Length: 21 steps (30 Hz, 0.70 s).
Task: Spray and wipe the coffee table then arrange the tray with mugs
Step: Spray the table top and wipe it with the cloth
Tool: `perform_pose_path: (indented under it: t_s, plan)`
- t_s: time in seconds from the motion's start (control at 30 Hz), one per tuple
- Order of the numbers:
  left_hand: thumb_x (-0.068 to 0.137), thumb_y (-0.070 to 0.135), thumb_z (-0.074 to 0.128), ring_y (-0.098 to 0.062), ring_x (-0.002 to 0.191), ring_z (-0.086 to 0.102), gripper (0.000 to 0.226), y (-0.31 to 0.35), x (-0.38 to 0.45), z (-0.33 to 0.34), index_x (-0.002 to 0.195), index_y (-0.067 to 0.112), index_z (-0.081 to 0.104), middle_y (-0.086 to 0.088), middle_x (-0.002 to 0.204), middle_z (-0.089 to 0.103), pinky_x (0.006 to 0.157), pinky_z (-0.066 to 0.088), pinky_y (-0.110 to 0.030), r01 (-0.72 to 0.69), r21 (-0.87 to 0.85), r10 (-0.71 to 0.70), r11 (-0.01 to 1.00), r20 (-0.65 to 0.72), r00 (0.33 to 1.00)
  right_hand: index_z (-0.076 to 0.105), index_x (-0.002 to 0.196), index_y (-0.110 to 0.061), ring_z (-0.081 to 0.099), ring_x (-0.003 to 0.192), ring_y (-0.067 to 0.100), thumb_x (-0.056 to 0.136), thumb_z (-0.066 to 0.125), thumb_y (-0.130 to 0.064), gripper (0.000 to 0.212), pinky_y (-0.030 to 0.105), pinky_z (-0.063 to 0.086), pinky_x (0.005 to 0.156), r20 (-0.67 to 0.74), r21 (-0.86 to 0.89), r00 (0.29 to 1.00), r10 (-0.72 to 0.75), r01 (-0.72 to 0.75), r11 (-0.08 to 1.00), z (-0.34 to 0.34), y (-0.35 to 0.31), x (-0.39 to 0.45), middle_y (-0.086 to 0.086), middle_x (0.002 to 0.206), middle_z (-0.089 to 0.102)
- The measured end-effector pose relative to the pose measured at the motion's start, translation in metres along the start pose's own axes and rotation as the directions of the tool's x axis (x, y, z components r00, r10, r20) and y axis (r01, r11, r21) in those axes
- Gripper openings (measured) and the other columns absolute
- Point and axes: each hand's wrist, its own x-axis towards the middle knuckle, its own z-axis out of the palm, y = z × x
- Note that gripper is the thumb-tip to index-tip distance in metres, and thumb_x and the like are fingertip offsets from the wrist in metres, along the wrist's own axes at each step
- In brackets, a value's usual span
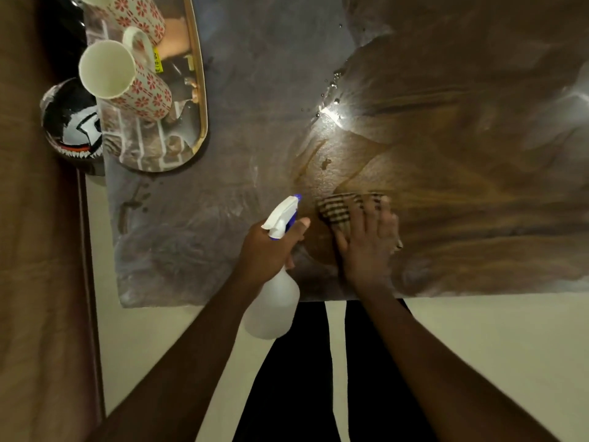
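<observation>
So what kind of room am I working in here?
Probably a home living room: a low glossy coffee table, a gold-rimmed tray with patterned mugs, and what may be upholstered seating alongside.

Dim, glare on wet tabletop [330, 114], edges warped

A home living room: low marbled coffee table [255, 90], mirrored tray [199, 90] with patterned mugs [127, 78].

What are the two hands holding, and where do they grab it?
The left hand grips the spray bottle round its neck, just under the nozzle. The right hand holds nothing; it presses flat on the checked cloth on the coffee table.
</observation>
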Motion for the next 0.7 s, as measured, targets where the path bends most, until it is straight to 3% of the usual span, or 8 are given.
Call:
perform_pose_path:
  t_s: [0.07,0.13,0.2,0.37,0.43,0.5,0.6,0.7]
  plan:
    - [0.086,0.030,0.070,-0.003,0.043,0.054,0.018,-0.005,-0.009,0.003,0.076,0.041,0.060,0.011,0.058,0.067,0.055,0.047,-0.022,-0.026,0.006,0.026,1.000,-0.054,0.998,0.040,0.135,-0.024,0.030,0.137,0.034,0.084,0.063,-0.038,0.058,0.054,0.022,0.112,0.053,0.060,0.938,-0.343,0.340,0.938,0.015,-0.018,-0.023,0.007,0.142,0.047]
    - [0.086,0.027,0.070,-0.005,0.040,0.050,0.018,-0.012,-0.016,0.005,0.070,0.027,0.061,0.005,0.050,0.059,0.052,0.044,-0.023,-0.016,0.042,0.020,0.999,-0.100,0.995,0.044,0.133,-0.026,0.034,0.136,0.032,0.085,0.066,-0.035,0.053,0.054,0.028,0.110,0.115,0.090,0.733,-0.671,0.665,0.742,0.019,-0.005,-0.053,0.002,0.140,0.050]
    - [0.086,0.030,0.071,-0.015,0.039,0.050,0.030,-0.018,-0.019,0.003,0.062,0.016,0.059,-0.010,0.051,0.057,0.051,0.043,-0.026,0.014,0.060,-0.008,0.998,-0.099,0.995,0.044,0.137,-0.031,0.032,0.138,0.029,0.091,0.058,-0.034,0.048,0.051,0.025,0.112,0.143,0.069,0.676,-0.723,0.722,0.688,0.012,0.029,-0.063,-0.001,0.145,0.045]
    - [0.086,0.031,0.071,-0.017,0.045,0.056,0.019,-0.027,-0.022,-0.012,0.069,0.029,0.061,-0.024,0.067,0.066,0.052,0.047,-0.027,0.059,-0.012,-0.060,0.998,-0.104,0.993,0.038,0.140,-0.029,0.024,0.140,0.030,0.084,0.051,-0.039,0.058,0.050,0.021,0.112,0.056,0.014,0.988,-0.147,0.146,0.989,-0.011,0.060,-0.035,0.004,0.148,0.040]
    - [0.087,0.026,0.070,-0.023,0.047,0.053,0.024,-0.028,-0.023,-0.019,0.067,0.032,0.058,-0.027,0.067,0.064,0.054,0.046,-0.030,0.050,-0.037,-0.055,0.998,-0.153,0.987,0.042,0.137,-0.025,0.025,0.139,0.032,0.084,0.052,-0.040,0.056,0.051,0.023,0.111,-0.022,0.032,0.988,0.153,-0.152,0.988,-0.004,0.021,-0.020,0.006,0.148,0.040]
    - [0.087,0.023,0.069,-0.019,0.045,0.053,0.028,-0.029,-0.023,-0.025,0.064,0.030,0.056,-0.012,0.055,0.060,0.053,0.047,-0.030,0.043,-0.071,-0.056,0.997,-0.197,0.979,0.043,0.135,-0.021,0.026,0.139,0.035,0.084,0.051,-0.040,0.055,0.053,0.022,0.111,-0.045,0.038,0.969,0.245,-0.243,0.969,0.009,-0.029,-0.012,0.008,0.148,0.040]
    - [0.088,0.022,0.070,0.002,0.042,0.056,0.034,-0.027,-0.020,-0.035,0.063,0.035,0.050,0.011,0.049,0.060,0.051,0.045,-0.011,0.033,-0.076,-0.049,0.997,-0.216,0.975,0.046,0.134,-0.022,0.028,0.137,0.034,0.085,0.047,-0.042,0.053,0.051,0.016,0.113,0.076,0.087,0.982,-0.172,0.165,0.982,0.026,-0.083,-0.035,0.008,0.144,0.046]
    - [0.088,0.026,0.068,-0.003,0.038,0.052,0.031,-0.023,-0.015,-0.047,0.064,0.036,0.050,-0.006,0.061,0.063,0.052,0.048,-0.022,0.025,-0.063,-0.038,0.998,-0.214,0.976,0.046,0.135,-0.029,0.035,0.136,0.030,0.090,0.055,-0.039,0.046,0.049,0.022,0.113,0.173,0.148,0.680,-0.712,0.697,0.702,0.028,-0.059,-0.057,0.000,0.143,0.047]
